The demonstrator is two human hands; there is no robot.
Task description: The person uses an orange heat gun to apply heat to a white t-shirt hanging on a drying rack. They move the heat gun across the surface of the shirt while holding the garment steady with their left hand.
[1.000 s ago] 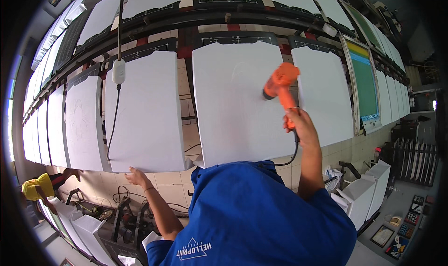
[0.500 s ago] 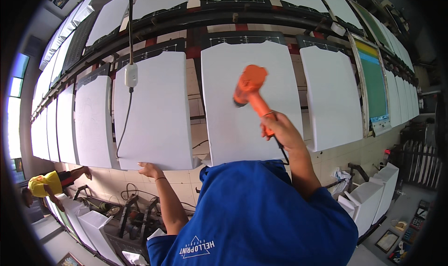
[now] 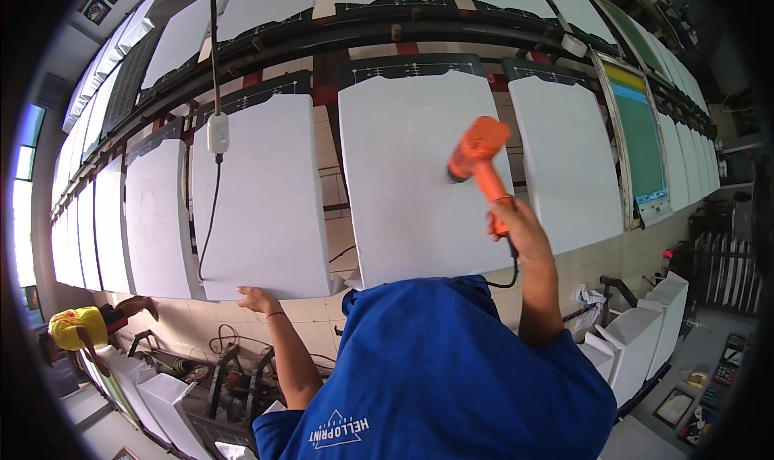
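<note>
An orange heat gun (image 3: 484,155) with a dark nozzle is gripped by its handle in my right hand (image 3: 520,224). It hangs over the right part of a white sheet of fabric (image 3: 403,210) stretched on a flat board, its nozzle tilted down toward the cloth. From the handle a black cord (image 3: 513,268) drops toward my blue shirt. My left hand (image 3: 258,299) rests with fingers stretched out at the near edge of the neighbouring white-covered board (image 3: 258,202), holding nothing that I can see.
More white-covered boards stand in rows to both sides and behind a dark rail (image 3: 395,33). A framed printing screen (image 3: 637,137) lies at right. A white plug connector (image 3: 218,133) hangs on a cable at left. A person in yellow (image 3: 78,328) bends at far left.
My right hand has carried the heat gun to the right over the same board. My left hand stays at the neighbouring board's edge. The view has shifted slightly.
</note>
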